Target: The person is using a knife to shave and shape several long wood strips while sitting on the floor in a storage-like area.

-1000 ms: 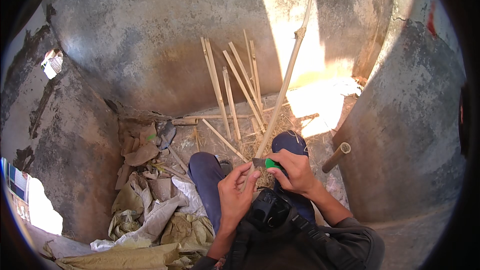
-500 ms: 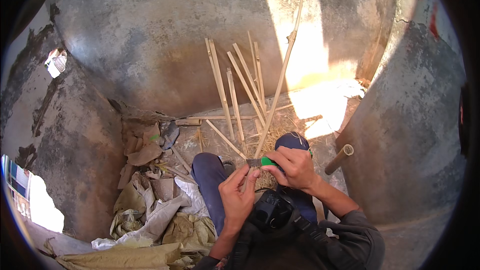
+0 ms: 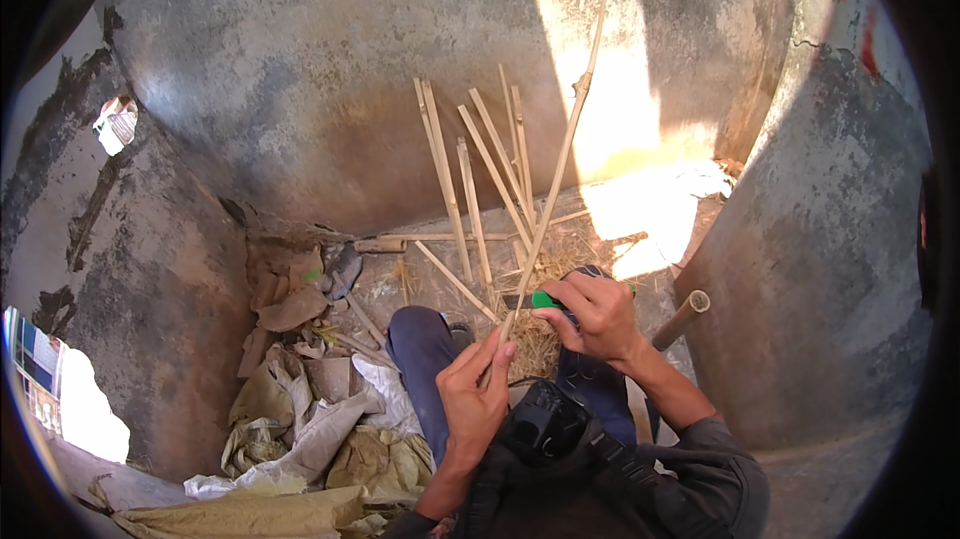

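Note:
My left hand is closed around the lower end of a long, thin bamboo strip, thumb and fingers pinching it. The strip slants up and away to the far wall, with a knot partway along. In my right hand is a green-handled knife, fingers wrapped over the handle. Its dark blade points left and lies across the strip, just beyond my left fingertips. The exact contact of blade and strip is too small to make out.
Several cut bamboo strips lean on the far wall. Shavings litter the floor between my knees. Broken shards and crumpled sacks lie to the left. A bamboo tube stands by the right wall.
The knife and my right hand have moved slightly away from me along the strip, opening a small gap from my left fingertips. My left hand stays nearly in place.

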Tool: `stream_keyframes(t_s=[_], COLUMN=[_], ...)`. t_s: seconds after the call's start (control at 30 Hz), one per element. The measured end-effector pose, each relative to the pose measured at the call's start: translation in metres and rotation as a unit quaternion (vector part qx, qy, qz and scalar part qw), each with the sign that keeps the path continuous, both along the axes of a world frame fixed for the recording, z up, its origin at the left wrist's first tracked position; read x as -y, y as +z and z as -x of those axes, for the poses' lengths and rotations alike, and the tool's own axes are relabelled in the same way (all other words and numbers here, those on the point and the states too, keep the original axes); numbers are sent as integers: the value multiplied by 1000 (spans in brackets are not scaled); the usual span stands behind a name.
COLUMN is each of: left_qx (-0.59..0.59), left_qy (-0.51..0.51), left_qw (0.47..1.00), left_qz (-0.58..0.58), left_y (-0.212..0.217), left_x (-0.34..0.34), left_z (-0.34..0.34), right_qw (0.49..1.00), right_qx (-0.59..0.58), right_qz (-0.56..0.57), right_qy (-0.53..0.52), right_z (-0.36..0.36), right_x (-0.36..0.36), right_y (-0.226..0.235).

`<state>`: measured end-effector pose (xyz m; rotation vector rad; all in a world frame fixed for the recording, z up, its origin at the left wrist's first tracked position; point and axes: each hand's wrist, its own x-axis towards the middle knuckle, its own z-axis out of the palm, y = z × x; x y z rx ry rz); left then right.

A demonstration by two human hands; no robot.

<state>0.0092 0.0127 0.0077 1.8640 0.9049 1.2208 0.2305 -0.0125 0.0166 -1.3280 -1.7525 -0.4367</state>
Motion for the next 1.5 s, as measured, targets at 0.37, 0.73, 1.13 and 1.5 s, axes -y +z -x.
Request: stream_keyframes(t_s=[0.37,0.73,1.13,1.5], left_qx=[-3,88,-56,50], left_qy=[0,-136,-217,-199], left_qw=[1000,951,945,945], left_qz=[-15,264,239,253], left_y=[-2,-38,-39,-54], left_x=[4,27,-3,-7], left_z=[4,29,44,22], right_qw=[999,977,971,874], right_qx=[35,-120,-200,-457], right_qz=[-2,-48,-19,86], right_qy=[-24,-168,-131,143], right_z=[-3,-67,-78,-89], right_x=[-2,-26,-27,-14], right_y=[6,16,10,8])
